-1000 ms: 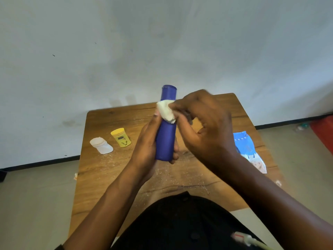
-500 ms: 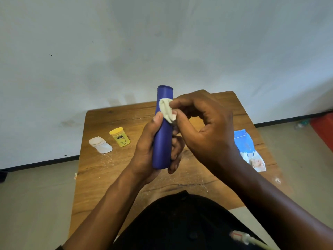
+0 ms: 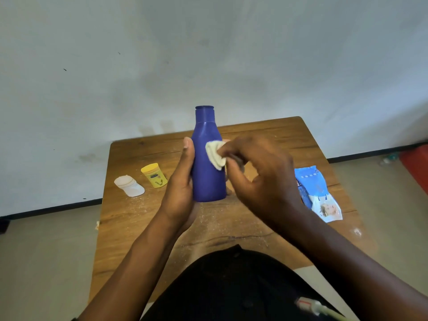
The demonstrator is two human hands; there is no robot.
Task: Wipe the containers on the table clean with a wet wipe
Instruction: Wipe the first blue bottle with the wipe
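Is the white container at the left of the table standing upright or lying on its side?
Lying on its side. The white container rests lengthwise on the table, while the yellow container beside it stands.

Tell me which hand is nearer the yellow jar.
Left. The left hand grips the blue bottle just right of the yellow jar; the right hand is beyond the bottle.

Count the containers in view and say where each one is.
3: a tall blue plastic bottle held in the left hand; a small yellow jar and a white tub lying on the table's left. None look hidden.
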